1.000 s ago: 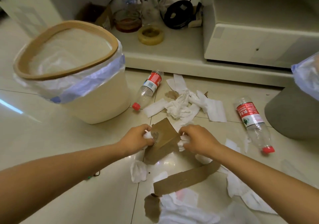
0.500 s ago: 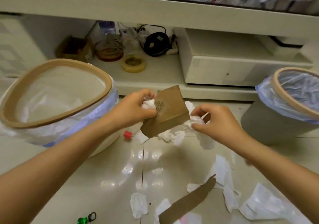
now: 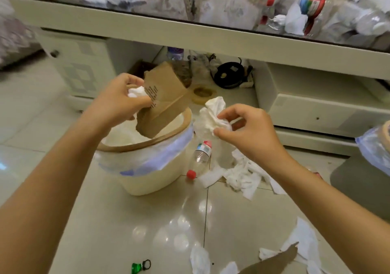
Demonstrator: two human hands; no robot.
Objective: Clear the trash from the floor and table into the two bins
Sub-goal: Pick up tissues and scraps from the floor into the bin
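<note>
Left hand (image 3: pixel 118 102) grips stiff, light cardboard piece (image 3: pixel 164 98) plus tissue wad over cream bin (image 3: pixel 152 168); right hand (image 3: pixel 247 132) pinches soft crumpled tissue (image 3: pixel 213 115).

Left hand (image 3: pixel 120 102), right hand (image 3: pixel 249 134), both clenched.

At three o'clock the frame cuts off my second bin (image 3: pixel 377 147); trash on the surface (image 3: pixel 211 32) is blurred at twelve.

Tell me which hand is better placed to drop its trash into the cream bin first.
The left hand: its cardboard piece and small tissue wad already hang over the cream bin. The right hand holds its tissue beside the rim.
</note>
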